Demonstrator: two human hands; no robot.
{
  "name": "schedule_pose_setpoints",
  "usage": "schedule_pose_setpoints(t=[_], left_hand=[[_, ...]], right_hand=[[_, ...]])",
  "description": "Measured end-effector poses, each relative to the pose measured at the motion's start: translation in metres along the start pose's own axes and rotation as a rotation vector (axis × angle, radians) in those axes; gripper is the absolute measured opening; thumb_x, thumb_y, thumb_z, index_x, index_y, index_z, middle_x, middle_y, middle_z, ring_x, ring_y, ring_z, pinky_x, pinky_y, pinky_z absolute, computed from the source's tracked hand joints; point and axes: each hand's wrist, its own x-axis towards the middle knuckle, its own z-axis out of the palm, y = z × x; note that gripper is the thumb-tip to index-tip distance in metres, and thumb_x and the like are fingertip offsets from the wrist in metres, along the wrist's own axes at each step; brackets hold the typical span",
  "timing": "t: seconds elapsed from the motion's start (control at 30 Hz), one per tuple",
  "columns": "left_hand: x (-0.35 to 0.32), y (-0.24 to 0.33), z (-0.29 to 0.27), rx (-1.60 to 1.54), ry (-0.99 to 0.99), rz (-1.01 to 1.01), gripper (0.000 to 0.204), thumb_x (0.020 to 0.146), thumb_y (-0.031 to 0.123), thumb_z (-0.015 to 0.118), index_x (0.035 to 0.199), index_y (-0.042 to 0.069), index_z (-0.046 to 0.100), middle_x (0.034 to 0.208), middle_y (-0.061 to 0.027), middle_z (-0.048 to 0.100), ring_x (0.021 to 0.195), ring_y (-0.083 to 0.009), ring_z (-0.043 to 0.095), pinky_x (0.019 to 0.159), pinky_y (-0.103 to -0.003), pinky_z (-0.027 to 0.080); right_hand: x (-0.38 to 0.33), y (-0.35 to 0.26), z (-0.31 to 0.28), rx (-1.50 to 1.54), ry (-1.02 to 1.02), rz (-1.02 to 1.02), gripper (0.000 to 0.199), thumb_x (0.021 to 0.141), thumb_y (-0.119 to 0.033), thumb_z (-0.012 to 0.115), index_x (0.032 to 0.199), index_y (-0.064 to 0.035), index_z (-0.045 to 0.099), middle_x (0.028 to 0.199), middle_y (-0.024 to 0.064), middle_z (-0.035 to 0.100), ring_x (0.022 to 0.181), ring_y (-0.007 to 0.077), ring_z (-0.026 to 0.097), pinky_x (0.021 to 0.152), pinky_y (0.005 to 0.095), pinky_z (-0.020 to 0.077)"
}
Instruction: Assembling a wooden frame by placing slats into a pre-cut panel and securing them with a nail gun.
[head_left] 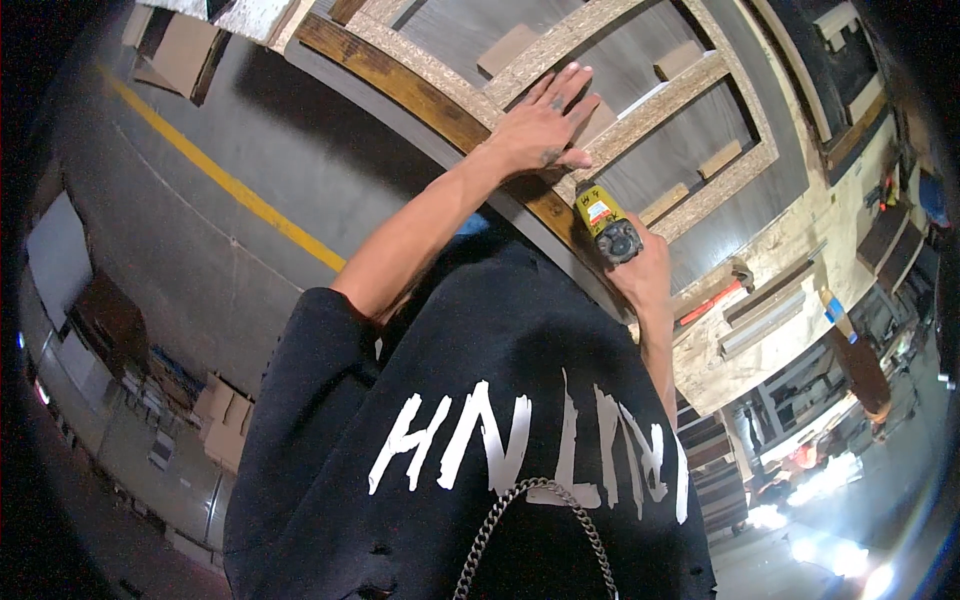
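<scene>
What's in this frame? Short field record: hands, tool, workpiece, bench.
left hand: flat, palm down on the particleboard frame, fingers spread
right hand: gripping a yellow and black power tool, tool at the frame's near edge
workpiece: frame of particleboard strips with small wood blocks over a grey panel
bench: hammer with red handle lying to the right
floor: grey, yellow line

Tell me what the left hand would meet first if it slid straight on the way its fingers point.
The left hand, flat on the chipboard frame, points up-right; it would probably first meet the small wooden block by the far rail, though depth is unclear.
</scene>
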Motion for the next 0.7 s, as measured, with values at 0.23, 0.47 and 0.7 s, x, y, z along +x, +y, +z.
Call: schedule_pose_setpoints(t=[0.23, 0.47, 0.7], left_hand=[[-0.002, 0.001, 0.001, 0.060, -0.037, -0.015, 0.092, 0.088, 0.071, 0.046, 0.151, 0.006, 0.030, 0.162, -0.0196, 0.011, 0.150, -0.0363, 0.007, 0.122, -0.048, 0.011], [-0.001, 0.004, 0.001, 0.107, -0.044, 0.015, 0.092, 0.089, 0.071, 0.042, 0.151, 0.005, 0.028, 0.161, -0.0206, 0.011, 0.150, -0.0375, 0.007, 0.122, -0.049, 0.010], [0.000, 0.003, 0.003, 0.116, -0.076, 0.001, 0.093, 0.088, 0.071, 0.043, 0.152, 0.005, 0.028, 0.162, -0.0200, 0.009, 0.151, -0.0361, 0.004, 0.122, -0.048, 0.008]], right_hand=[[0.004, 0.000, 0.003, 0.000, -0.022, -0.025, 0.044, 0.073, -0.025, 0.076, 0.110, -0.0044, 0.065, 0.082, 0.0246, 0.067, 0.082, 0.0427, 0.065, 0.075, 0.0482, 0.0494], [0.005, -0.009, -0.007, -0.058, -0.093, 0.057, 0.046, 0.073, -0.030, 0.077, 0.109, -0.0047, 0.063, 0.084, 0.0247, 0.067, 0.085, 0.0430, 0.065, 0.075, 0.0495, 0.0492], [0.002, -0.013, -0.006, -0.143, -0.029, 0.023, 0.045, 0.074, -0.030, 0.076, 0.111, -0.0071, 0.064, 0.086, 0.0237, 0.068, 0.086, 0.0442, 0.064, 0.075, 0.0499, 0.0495]])
